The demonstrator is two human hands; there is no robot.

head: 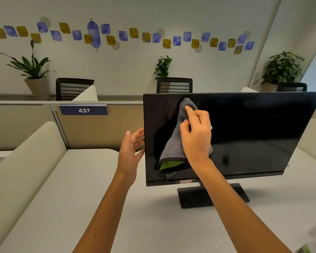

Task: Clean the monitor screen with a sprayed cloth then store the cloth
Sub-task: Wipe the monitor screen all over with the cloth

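Monitor (244,128) corner behind cloth (173,143)

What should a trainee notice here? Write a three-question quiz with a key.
1. True or false: the left hand holds the grey microfibre cloth with a green underside.
2. Which part of the black flat monitor screen is being wiped: A left, B right?
3. What number shows on the blue partition sign?

Key: 1 false, the right hand presses it to the screen; the left hand is at the monitor's left edge. 2 A. 3 437.

Grey-and-green cloth (173,143) on black monitor screen (254,128).
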